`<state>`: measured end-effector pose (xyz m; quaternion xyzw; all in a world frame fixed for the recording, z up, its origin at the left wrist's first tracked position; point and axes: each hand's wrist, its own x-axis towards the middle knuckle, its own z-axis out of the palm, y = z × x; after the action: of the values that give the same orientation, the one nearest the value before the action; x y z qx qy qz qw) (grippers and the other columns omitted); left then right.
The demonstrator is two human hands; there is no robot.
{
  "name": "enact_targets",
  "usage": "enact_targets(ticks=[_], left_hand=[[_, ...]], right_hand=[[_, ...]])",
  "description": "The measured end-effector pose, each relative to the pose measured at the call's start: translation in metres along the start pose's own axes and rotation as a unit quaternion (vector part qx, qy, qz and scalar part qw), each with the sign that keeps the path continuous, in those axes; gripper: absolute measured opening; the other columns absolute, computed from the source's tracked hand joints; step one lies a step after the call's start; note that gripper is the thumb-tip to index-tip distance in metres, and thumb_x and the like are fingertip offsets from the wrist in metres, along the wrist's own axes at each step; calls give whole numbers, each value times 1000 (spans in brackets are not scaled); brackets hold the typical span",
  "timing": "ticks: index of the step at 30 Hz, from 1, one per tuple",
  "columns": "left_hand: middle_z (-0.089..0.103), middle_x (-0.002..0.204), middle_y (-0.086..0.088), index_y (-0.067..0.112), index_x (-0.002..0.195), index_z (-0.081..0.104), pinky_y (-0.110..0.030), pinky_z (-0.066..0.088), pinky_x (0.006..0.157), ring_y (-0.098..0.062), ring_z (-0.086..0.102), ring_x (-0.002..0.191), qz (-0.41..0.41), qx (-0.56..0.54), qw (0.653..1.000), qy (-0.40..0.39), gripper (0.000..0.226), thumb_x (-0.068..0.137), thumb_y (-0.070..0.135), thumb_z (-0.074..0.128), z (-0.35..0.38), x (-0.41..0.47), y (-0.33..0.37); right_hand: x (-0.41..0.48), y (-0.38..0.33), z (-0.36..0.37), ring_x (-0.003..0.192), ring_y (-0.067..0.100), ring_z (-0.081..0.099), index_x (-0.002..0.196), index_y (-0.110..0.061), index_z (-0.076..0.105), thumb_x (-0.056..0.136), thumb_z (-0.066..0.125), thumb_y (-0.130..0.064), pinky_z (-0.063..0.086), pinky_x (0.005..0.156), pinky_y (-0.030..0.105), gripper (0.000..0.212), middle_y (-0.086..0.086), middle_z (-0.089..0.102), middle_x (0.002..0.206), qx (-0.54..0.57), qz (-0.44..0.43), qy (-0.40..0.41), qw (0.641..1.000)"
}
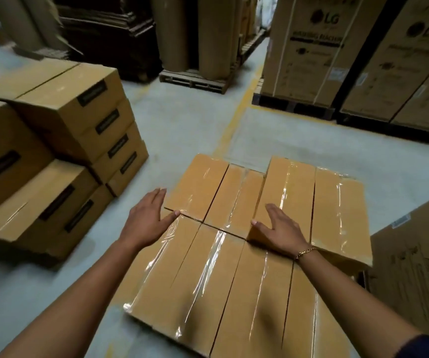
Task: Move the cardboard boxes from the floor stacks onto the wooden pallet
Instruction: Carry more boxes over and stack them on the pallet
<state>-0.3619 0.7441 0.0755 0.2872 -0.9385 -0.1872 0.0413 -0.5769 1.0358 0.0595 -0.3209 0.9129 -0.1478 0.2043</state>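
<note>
While taped boxes (208,275) lie in rows, left hand (147,215) straight-fingered at their edge, right hand (281,229) flat on one.

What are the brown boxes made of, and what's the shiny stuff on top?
The boxes look like cardboard: matte tan, with flap seams. The shiny strips seem to be clear plastic packing tape, glossy and wrinkled where light catches it.

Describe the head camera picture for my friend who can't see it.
The left hand and right hand, both open, reach over a layer of taped cardboard boxes; the right hand rests on a raised box. More stacked boxes stand on the floor at left, and tall LG cartons stand behind.
</note>
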Motion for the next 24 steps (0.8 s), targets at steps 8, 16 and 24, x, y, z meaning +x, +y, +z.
enact_targets(ticks=[8, 16, 24], left_hand=[[21, 168, -1, 20, 162, 20, -44, 19, 123, -21, 16, 155, -25, 1, 999, 27, 80, 99, 63, 45, -88, -59, -154], [26, 167, 0, 23, 161, 24, -45, 22, 122, -21, 20, 154, -113, -31, 991, 67, 76, 99, 62, 46, -163, -116, -306], [28, 165, -1, 21, 160, 26, -44, 22, 121, -21, 23, 152, -177, -45, 981, 72, 74, 100, 60, 45, -202, -110, -424]], right_hand=[[15, -196, 76, 156, 19, 16, 162, -22, 18, 97, 38, -70, 20, 123, 46, 84, -3, 15, 170, -3, -65, 15, 998], [45, -370, 134, 155, 16, 17, 161, -22, 23, 96, 43, -69, 22, 123, 46, 83, -3, 19, 169, 10, -151, -15, 988], [110, -494, 186, 155, 14, 16, 161, -25, 25, 96, 45, -67, 21, 124, 44, 80, -5, 20, 169, 37, -184, -57, 981]])
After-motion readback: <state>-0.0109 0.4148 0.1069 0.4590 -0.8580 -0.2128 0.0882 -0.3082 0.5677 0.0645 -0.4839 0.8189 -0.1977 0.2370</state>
